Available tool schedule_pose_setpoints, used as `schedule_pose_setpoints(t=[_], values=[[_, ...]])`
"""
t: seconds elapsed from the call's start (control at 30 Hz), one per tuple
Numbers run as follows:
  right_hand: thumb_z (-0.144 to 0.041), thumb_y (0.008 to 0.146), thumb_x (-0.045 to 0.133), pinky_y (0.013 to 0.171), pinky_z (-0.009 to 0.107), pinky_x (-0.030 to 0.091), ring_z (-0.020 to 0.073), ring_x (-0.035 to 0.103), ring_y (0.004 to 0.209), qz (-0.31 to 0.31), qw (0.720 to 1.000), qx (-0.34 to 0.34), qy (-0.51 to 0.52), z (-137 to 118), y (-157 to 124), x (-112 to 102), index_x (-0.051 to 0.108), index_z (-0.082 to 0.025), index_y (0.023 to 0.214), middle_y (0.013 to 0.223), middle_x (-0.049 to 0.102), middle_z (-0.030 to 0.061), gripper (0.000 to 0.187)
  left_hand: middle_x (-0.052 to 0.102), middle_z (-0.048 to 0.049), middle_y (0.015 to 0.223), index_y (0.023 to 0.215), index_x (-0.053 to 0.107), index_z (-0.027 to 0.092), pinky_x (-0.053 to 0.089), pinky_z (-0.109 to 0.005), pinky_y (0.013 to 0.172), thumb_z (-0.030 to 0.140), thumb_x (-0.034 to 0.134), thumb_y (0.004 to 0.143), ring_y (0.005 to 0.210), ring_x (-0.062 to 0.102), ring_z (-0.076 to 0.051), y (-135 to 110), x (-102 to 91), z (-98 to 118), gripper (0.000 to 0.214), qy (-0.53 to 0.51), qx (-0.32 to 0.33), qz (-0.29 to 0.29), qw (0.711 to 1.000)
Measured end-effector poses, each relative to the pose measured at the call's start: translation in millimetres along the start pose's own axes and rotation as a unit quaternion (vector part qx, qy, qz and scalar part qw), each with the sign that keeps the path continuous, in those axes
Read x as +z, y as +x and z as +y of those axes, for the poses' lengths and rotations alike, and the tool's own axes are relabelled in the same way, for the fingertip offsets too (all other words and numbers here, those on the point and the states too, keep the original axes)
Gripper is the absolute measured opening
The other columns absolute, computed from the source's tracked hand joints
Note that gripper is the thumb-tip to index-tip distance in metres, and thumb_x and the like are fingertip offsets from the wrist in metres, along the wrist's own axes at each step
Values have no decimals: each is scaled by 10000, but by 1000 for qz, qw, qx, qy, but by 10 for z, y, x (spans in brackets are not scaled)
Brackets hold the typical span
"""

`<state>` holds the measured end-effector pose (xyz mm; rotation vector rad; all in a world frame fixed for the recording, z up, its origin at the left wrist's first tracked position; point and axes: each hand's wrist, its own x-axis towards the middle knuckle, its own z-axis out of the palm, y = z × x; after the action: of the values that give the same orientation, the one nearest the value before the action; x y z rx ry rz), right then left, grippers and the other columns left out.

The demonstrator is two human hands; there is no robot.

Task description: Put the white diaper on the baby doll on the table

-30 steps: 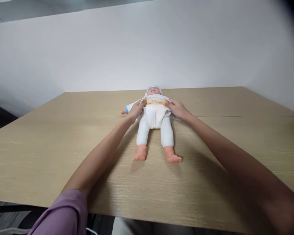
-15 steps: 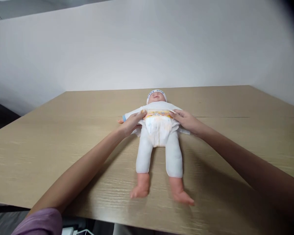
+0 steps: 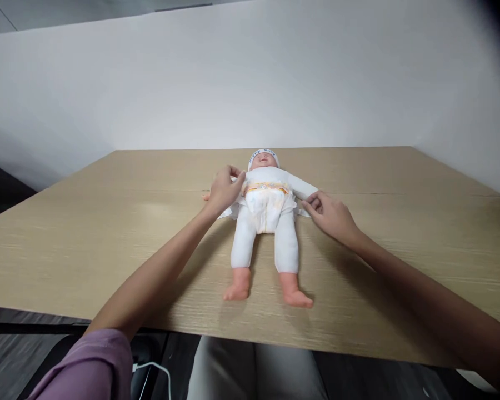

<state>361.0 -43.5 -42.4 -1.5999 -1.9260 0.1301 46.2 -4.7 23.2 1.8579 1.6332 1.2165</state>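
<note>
A baby doll [image 3: 266, 222] in white clothes and a white cap lies on its back on the wooden table [image 3: 108, 233], feet toward me. A white diaper [image 3: 267, 206] with a yellow patterned waistband is round its hips. My left hand [image 3: 224, 189] rests against the doll's side at the waistband, fingers curled on the diaper's edge. My right hand [image 3: 331, 215] lies on the table beside the doll's other hip, fingertips pinching the diaper's side tab.
A plain white wall [image 3: 250, 83] rises behind the table's far edge. The near table edge runs just beyond the doll's feet, with my lap [image 3: 254, 372] and a white cable [image 3: 154, 369] below it.
My right hand has slid off the waistband, outward to the diaper's side tab. My left hand has risen slightly along the doll's side. The doll sits a little farther from me than half a second ago.
</note>
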Motion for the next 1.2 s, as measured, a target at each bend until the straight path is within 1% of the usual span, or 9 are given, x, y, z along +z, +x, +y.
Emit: schedule_pose_setpoints(t=[0.1, 0.2, 0.27, 0.43, 0.6, 0.77, 0.93, 1.07, 1.2], values=[[-545, 940, 624, 635, 330, 388, 238, 650, 718, -13, 999, 17, -39, 119, -121, 15, 609, -237, 960, 821, 711, 46, 309, 701, -92, 1184, 1042, 651, 201, 397, -415, 1089, 386, 588, 1008, 1178, 558, -271, -74, 105, 244, 199, 59, 170, -32, 983], [-594, 895, 657, 625, 329, 381, 232, 629, 693, -27, 998, 40, -39, 200, -120, 43, 571, -246, 904, 783, 682, 32, 359, 678, -104, 1228, 1076, 676, 202, 374, -436, 1106, 445, 593, 1010, 1254, 523, -300, -125, 279, 431, 265, 116, 251, -109, 955], [-620, 875, 665, 629, 330, 387, 227, 617, 685, -38, 998, 50, -24, 232, -99, 53, 549, -252, 852, 756, 669, 22, 386, 668, -109, 1251, 1092, 684, 209, 363, -468, 1096, 515, 610, 992, 1286, 504, -331, -137, 373, 484, 331, 155, 249, -135, 947], [-702, 844, 650, 614, 336, 378, 226, 598, 674, -48, 996, 76, -11, 269, -87, 67, 564, -259, 817, 759, 663, 26, 452, 641, -102, 1297, 1150, 684, 254, 339, -516, 1073, 668, 727, 848, 1298, 477, -380, -129, 451, 449, 515, 187, 209, -138, 950], [-717, 817, 667, 605, 339, 387, 231, 599, 655, -56, 994, 90, -10, 249, -65, 45, 585, -265, 883, 729, 656, 13, 464, 626, -99, 1307, 1185, 660, 268, 334, -522, 1063, 697, 756, 796, 1307, 454, -388, -141, 466, 411, 586, 197, 213, -130, 948], [-714, 816, 652, 607, 349, 365, 227, 557, 642, -99, 991, 91, -14, 212, -42, 5, 585, -260, 712, 662, 616, 21, 471, 621, -95, 1306, 1192, 660, 276, 330, -516, 1063, 689, 769, 787, 1295, 458, -385, -147, 487, 400, 588, 200, 210, -126, 949], [-774, 857, 569, 646, 337, 380, 211, 531, 688, -122, 983, 68, 124, 187, -6, -119, 590, -238, 667, 673, 574, 11, 569, 613, -97, 1339, 1248, 664, 290, 320, -527, 1072, 707, 764, 780, 1288, 461, -389, -138, 497, 377, 634, 198, 210, -127, 949], [-828, 816, 618, 637, 322, 391, 187, 517, 663, -128, 957, 113, 235, 12, 211, -274, 630, -219, 740, 682, 586, 0, 614, 584, -98, 1410, 1294, 677, 311, 319, -538, 1077, 721, 750, 787, 1322, 440, -394, -135, 496, 371, 656, 197, 211, -133, 948], [-757, 854, 642, 668, 319, 421, 182, 545, 696, -131, 957, 62, 252, -326, 537, -194, 647, -214, 745, 710, 622, 8, 554, 570, -102, 1431, 1314, 678, 322, 317, -548, 1083, 724, 742, 791, 1350, 419, -403, -134, 479, 392, 663, 196, 204, -144, 948]])
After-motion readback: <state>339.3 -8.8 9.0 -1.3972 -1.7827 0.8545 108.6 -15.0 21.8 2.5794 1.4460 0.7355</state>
